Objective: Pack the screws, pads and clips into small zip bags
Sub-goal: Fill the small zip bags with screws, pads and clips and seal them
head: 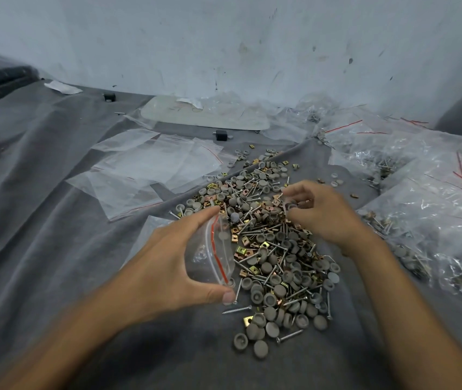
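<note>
A small zip bag (213, 249) of clear plastic with a red seal strip is held just above the near-middle of the worktop, at the left edge of a pile of hardware (275, 249). The left hand (168, 266) holds it, forefinger on the far end of the bag's mouth and thumb on the near end, so the hand is spread wide around it. A few small pieces show through the plastic.

The right hand (317, 212) is over the far right part of the pile, fingers curled narrowly and pinching what look like one or two grey pads (260, 349); motion blur hides the details.

The pile mixes round grey pads, silver screws (237, 309) and brass-coloured square clips (248, 320), running from the worktop's middle toward its near edge.

A wrinkled grey cloth (41, 220) covers the worktop. Flat empty zip bags (151, 170) lie left of the pile, toward the back. Filled bags (435, 220) are heaped along the right edge. A pale flat board (204, 116) lies at the back edge, against a scuffed white wall (224, 38), with a small black block (221, 135) just in front of it.
</note>
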A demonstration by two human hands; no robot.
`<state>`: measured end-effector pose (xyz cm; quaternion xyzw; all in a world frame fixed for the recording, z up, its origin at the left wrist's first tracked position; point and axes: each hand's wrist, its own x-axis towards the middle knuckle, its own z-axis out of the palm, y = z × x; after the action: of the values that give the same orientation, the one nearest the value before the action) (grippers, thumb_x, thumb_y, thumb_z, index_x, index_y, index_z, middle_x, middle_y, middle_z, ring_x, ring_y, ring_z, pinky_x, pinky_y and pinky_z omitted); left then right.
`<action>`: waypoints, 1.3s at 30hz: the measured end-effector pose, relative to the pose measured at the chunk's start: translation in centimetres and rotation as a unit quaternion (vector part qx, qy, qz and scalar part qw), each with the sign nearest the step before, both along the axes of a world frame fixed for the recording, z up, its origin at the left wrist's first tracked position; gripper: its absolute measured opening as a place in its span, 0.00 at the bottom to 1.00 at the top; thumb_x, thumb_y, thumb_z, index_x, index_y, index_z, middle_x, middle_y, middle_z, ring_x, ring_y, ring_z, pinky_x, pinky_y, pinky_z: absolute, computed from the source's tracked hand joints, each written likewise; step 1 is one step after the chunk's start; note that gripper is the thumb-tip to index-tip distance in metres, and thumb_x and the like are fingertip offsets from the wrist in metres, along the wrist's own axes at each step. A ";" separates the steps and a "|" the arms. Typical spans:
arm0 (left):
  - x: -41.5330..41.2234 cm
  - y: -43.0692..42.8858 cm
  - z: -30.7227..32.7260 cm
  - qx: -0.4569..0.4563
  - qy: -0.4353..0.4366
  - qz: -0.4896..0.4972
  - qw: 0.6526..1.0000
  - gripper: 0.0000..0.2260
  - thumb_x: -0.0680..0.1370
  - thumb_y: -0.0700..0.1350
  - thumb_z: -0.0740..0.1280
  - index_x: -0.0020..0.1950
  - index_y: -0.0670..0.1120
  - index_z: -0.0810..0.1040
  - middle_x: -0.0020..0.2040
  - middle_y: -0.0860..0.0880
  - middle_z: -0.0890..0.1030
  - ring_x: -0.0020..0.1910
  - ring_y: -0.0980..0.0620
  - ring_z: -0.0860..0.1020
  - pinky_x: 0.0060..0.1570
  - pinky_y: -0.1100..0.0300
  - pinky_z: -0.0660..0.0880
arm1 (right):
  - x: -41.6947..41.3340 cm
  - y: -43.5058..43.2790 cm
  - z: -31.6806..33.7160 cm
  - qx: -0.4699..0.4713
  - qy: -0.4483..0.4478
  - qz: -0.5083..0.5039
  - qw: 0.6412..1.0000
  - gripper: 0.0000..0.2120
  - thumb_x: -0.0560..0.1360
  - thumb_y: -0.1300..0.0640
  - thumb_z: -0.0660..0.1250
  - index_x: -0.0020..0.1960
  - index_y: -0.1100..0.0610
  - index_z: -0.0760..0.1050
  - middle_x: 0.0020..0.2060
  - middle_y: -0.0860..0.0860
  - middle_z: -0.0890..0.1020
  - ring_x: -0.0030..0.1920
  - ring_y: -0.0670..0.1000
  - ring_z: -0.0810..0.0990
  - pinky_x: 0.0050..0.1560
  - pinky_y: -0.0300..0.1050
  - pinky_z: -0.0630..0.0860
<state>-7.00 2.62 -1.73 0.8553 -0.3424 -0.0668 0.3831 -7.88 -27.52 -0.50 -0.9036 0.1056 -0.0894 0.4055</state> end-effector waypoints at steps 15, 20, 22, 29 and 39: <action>0.4 -0.3 -0.5 -0.006 0.008 0.010 1.000 0.57 0.54 0.78 0.75 0.77 0.71 0.50 0.77 0.69 0.60 0.77 0.60 0.59 0.76 0.48 0.62 | -2.9 4.5 1.8 0.322 0.002 0.203 0.925 0.10 0.73 0.68 0.73 0.51 0.55 0.84 0.55 0.58 0.85 0.51 0.55 0.80 0.45 0.41 0.80; 0.4 -0.5 -0.5 -0.023 0.008 0.007 1.000 0.55 0.55 0.77 0.75 0.76 0.72 0.50 0.75 0.69 0.62 0.76 0.62 0.61 0.76 0.50 0.63 | -4.1 7.2 2.6 0.362 0.021 0.297 0.883 0.12 0.73 0.69 0.70 0.51 0.54 0.82 0.57 0.60 0.84 0.49 0.50 0.81 0.43 0.40 0.79; 0.4 -0.5 -0.5 -0.027 0.007 0.006 1.000 0.56 0.56 0.76 0.75 0.77 0.69 0.52 0.76 0.68 0.63 0.76 0.64 0.61 0.76 0.52 0.64 | -4.2 8.0 2.7 0.352 0.031 0.309 0.883 0.12 0.74 0.69 0.70 0.51 0.54 0.82 0.57 0.59 0.84 0.48 0.50 0.81 0.43 0.40 0.79; 0.5 -0.5 -0.2 -0.039 0.009 -0.002 0.999 0.55 0.58 0.73 0.77 0.80 0.64 0.55 0.77 0.65 0.65 0.75 0.65 0.62 0.76 0.52 0.64 | -4.3 8.7 2.7 0.348 0.036 0.282 0.893 0.12 0.71 0.68 0.71 0.46 0.51 0.83 0.58 0.60 0.84 0.49 0.48 0.81 0.42 0.40 0.79; 0.5 -0.6 -0.3 -0.037 0.004 -0.003 0.999 0.55 0.58 0.74 0.77 0.80 0.64 0.54 0.77 0.66 0.64 0.75 0.66 0.63 0.76 0.53 0.64 | -4.2 8.8 2.6 0.335 0.022 0.258 0.906 0.09 0.70 0.65 0.73 0.45 0.52 0.84 0.49 0.53 0.85 0.37 0.48 0.80 0.41 0.39 0.78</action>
<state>-6.52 2.04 -1.98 0.8391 -0.3463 -0.0584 0.4155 -12.07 -18.75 2.08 -0.7119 -0.0982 0.0786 0.6910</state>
